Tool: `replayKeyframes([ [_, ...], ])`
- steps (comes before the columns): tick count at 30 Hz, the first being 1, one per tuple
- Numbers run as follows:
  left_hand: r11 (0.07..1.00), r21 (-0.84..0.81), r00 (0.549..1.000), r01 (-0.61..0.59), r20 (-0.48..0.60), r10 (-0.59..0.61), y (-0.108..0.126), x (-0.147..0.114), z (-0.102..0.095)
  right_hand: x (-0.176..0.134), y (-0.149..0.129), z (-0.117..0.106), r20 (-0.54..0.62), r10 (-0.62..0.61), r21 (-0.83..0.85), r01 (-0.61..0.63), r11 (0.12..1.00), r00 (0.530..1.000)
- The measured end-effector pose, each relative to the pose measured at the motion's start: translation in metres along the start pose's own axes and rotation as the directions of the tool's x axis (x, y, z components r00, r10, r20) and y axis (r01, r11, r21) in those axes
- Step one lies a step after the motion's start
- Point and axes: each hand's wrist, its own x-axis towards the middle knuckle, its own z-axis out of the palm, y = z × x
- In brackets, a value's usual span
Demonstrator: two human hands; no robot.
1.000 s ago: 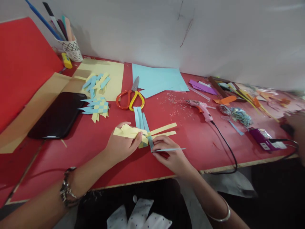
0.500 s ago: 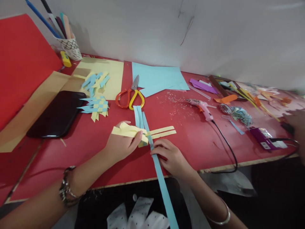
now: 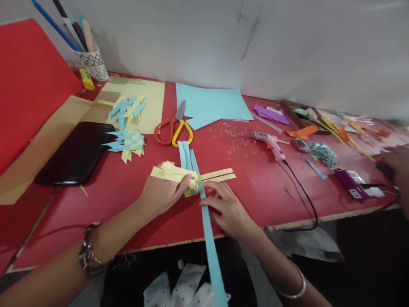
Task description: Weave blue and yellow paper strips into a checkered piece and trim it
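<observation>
Past the table edge (image 3: 159, 246), the blue strip (image 3: 210, 243) has swung left.

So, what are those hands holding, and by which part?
The left hand holds the woven paper piece by its folded yellow strips. The right hand touches the long blue strip near that piece; whether it grips, I cannot tell.
</observation>
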Motion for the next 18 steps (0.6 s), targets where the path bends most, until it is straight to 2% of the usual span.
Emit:
replayKeyframes([
  [3, 0.997, -0.071, 1.000, -0.001, -0.024, -0.001, 0.0003, 0.0008, -0.0003, 0.0033, -0.0026, 0.0008, 0.019, -0.057, -0.074, 0.059, 0.996, 0.998],
  [7, 0.989, -0.151, 1.000, -0.004, -0.027, 0.000, 0.0009, 0.0010, -0.0011, 0.0071, -0.0042, 0.0037, 0.033, -0.112, -0.086, 0.114, 0.990, 0.993],
  [14, 0.979, -0.196, 0.991, 0.047, 0.130, -0.022, 0.0025, 0.0023, -0.0071, 0.0067, -0.0048, 0.0048, 0.035, -0.081, -0.032, 0.082, 0.996, 0.996],
  [18, 0.982, -0.189, 0.994, 0.002, 0.110, 0.020, 0.0030, 0.0037, -0.0100, 0.0060, -0.0047, 0.0043, 0.046, -0.071, -0.009, 0.071, 0.997, 0.996],
])
